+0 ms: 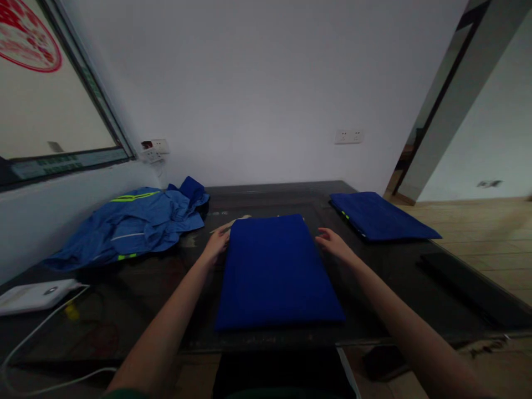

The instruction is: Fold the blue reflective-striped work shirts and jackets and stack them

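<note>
A blue folded piece of fabric [278, 277], flat and rectangular, lies in front of me on the dark table. My left hand [216, 244] rests at its upper left edge, fingers stretched out; whether they press on the fabric I cannot tell. On the opposite side, my right hand [332, 243] hovers just off the upper right edge with its fingers apart, holding nothing. Further right lies a second folded blue fabric item [382, 216] with a yellow-green strip showing at its left edge.
A crumpled blue garment [145, 221] with yellow-green stripes lies at the left by the wall. A white device [37, 296] with a cable sits at the table's left end. A dark flat object [474, 282] lies near the right edge. Wall sockets [349, 136] are behind the table [266, 195].
</note>
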